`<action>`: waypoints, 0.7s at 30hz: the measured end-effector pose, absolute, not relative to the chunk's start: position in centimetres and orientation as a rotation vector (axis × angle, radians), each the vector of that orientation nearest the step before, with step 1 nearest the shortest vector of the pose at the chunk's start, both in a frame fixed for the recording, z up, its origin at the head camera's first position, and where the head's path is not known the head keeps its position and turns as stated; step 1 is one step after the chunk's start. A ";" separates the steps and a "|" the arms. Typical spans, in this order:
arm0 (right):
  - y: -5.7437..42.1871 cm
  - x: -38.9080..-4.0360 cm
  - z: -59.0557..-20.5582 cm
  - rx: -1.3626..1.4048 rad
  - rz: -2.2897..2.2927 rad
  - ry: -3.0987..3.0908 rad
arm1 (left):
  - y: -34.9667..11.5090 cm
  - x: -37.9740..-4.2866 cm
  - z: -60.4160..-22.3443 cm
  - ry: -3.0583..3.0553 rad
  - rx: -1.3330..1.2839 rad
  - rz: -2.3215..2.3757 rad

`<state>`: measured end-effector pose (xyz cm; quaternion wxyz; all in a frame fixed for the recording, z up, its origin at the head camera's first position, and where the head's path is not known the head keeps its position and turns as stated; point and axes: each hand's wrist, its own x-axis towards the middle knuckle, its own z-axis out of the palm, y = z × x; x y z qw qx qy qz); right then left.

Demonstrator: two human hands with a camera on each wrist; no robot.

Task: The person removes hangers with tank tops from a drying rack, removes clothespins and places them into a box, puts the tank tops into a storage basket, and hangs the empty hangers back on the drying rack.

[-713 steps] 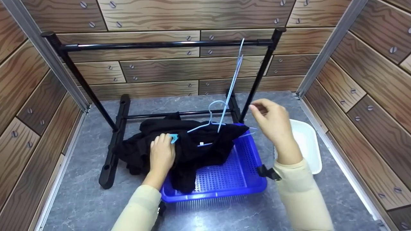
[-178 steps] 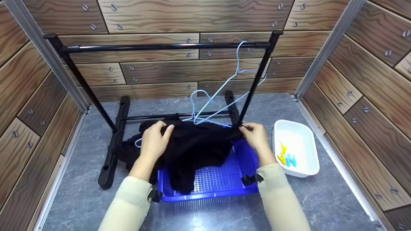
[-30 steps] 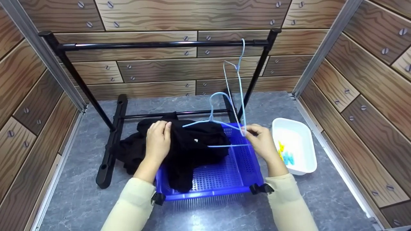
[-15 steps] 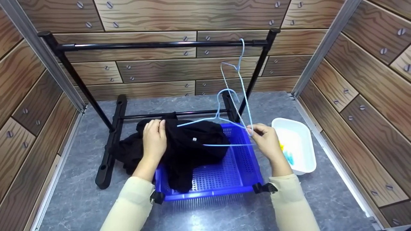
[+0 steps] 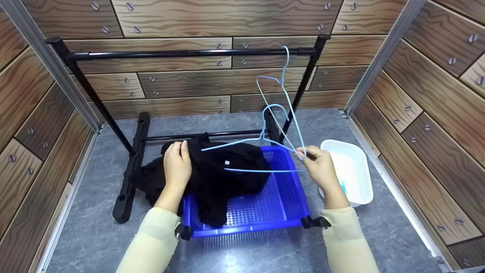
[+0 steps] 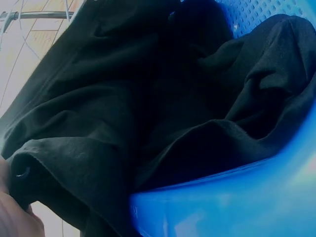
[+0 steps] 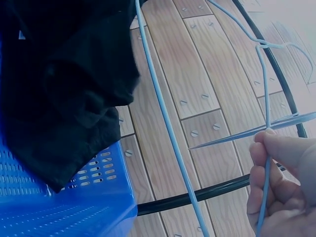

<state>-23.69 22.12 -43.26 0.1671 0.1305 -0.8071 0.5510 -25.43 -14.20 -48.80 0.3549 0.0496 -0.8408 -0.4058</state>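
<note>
My left hand [image 5: 177, 167] grips a black garment [image 5: 212, 212] that lies bunched over the left part of the blue basket [image 5: 250, 228]. In the left wrist view the fingers [image 6: 15, 217] sit at the cloth's edge. A light blue wire hanger [image 5: 237, 142] slants over the basket, its left end inside the garment's opening near a small white tag [image 5: 227, 163]. My right hand [image 5: 321, 167] pinches that hanger's right shoulder between thumb and fingertips, as the right wrist view shows on the wire [image 7: 266, 94]. Its hook points upward.
A black clothes rack [image 5: 170, 54] stands behind, with a second blue hanger [image 5: 282, 76] on its rail, crossing the held one in view. At right, a white tub [image 5: 365, 178] holds clothespins [image 5: 343, 186], mostly hidden by my right hand. Wood-patterned walls enclose the floor.
Over the last second the right hand draws the hanger rightward, more of it showing outside the cloth. The left hand shifts slightly left with the garment. Earlier, the left hand had a blue clothespin by it.
</note>
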 end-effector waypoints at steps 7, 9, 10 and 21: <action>22.3 -23.6 -43.0 0.356 1.530 -2.318 | -14.6 -25.5 -49.0 -2.261 0.226 -1.074; 22.3 -23.6 -42.9 0.341 1.523 -2.317 | -14.7 -25.4 -49.0 -2.290 0.257 -1.070; 22.3 -23.5 -42.9 0.335 1.522 -2.316 | -14.7 -25.4 -49.0 -2.307 0.276 -1.067; 23.1 -24.7 -44.6 0.363 1.482 -2.320 | -15.1 -25.2 -49.5 -2.514 0.345 -1.007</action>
